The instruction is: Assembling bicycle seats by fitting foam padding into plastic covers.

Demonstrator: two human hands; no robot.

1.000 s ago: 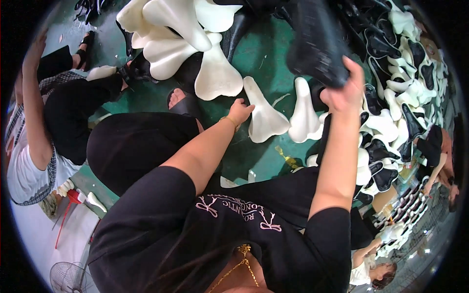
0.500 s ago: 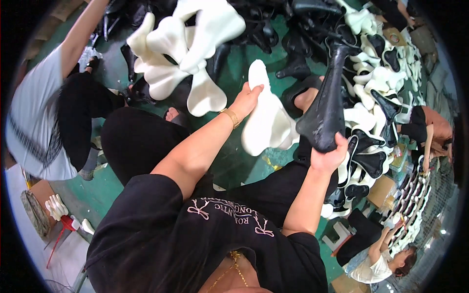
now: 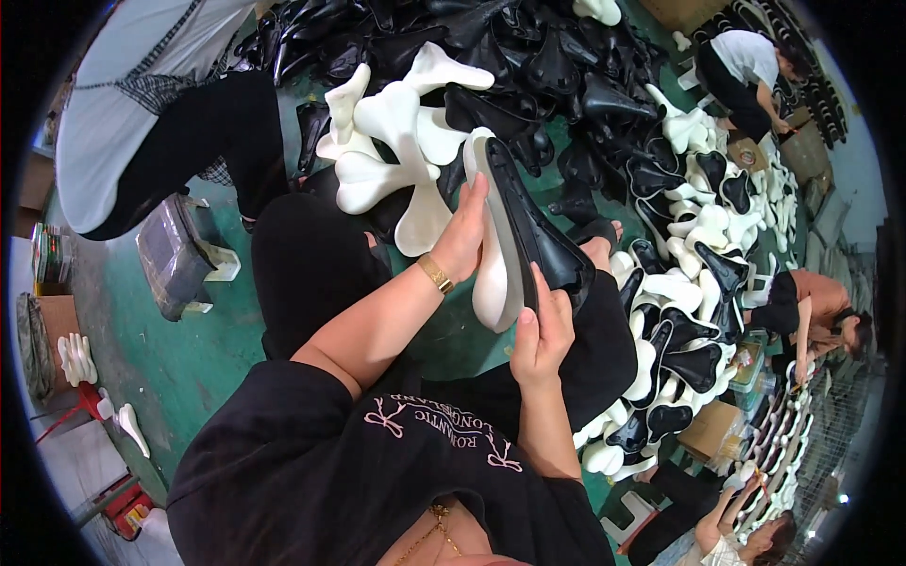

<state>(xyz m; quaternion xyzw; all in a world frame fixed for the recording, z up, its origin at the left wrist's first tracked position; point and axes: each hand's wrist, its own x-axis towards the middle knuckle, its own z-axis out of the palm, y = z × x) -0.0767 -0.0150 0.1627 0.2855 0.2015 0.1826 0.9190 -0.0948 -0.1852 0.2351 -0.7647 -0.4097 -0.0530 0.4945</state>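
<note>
The black shell [image 3: 555, 247] is held up before the person's lap, tilted, its narrow end pointing away. Against its left side lies the white pad [image 3: 493, 283], the two face to face or nearly so. On the pad's outer side, left of the shell, the left hand [image 3: 460, 234] presses with straight fingers, not wrapped round. At the shell's broad near end, the right hand [image 3: 545, 335] grips its edge between thumb and fingers.

The pad looks light, soft and easily dented, best backed with a flat palm; the shell seems stiff and perhaps slick, best taken by its rim.

Left of and beyond the shell are loose white pads [image 3: 387, 115]; to its right, a mixed heap [image 3: 694, 311]. Farthest beyond it, black shells [image 3: 467, 26] cover the floor [image 3: 222, 325].
</note>
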